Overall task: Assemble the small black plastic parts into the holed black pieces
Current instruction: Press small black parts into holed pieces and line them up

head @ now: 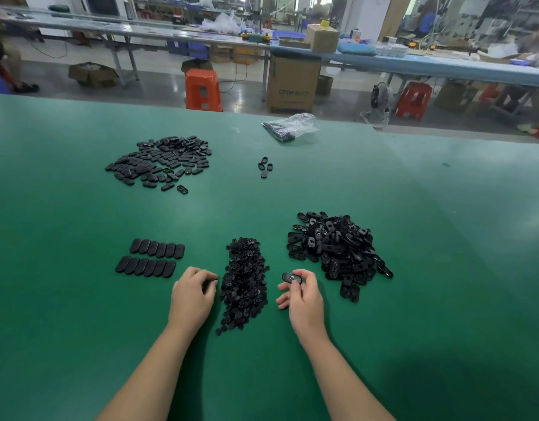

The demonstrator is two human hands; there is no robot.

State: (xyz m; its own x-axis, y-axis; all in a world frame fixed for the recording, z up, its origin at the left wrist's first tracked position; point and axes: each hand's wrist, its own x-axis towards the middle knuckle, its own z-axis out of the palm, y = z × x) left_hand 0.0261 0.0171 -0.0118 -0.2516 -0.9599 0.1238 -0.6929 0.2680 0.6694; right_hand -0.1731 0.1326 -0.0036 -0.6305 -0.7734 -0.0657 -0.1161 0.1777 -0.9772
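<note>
1. Green surface [383, 344] in front of us, workshop benches and orange stools behind.
2. Our right hand [303, 294] pinches one holed piece [291, 278] between thumb and fingers, held up just left of the big pile of holed pieces [338, 250].
3. Our left hand [193, 294] has its fingers curled at the left edge of the heap of small parts [245, 284]; we cannot tell if it has one pinched yet.
4. Done so far, we judge: two neat rows of pieces [152, 256] to the left, twelve or so.
5. A scattered pile [162, 161] further back left looks like more finished ones, but too small to confirm.
6. Few loose pieces [265, 167] and a plastic bag [289, 127] sit further back.
7. Left to do: lots. Both feed piles are large, so we are nowhere near the end.
</note>
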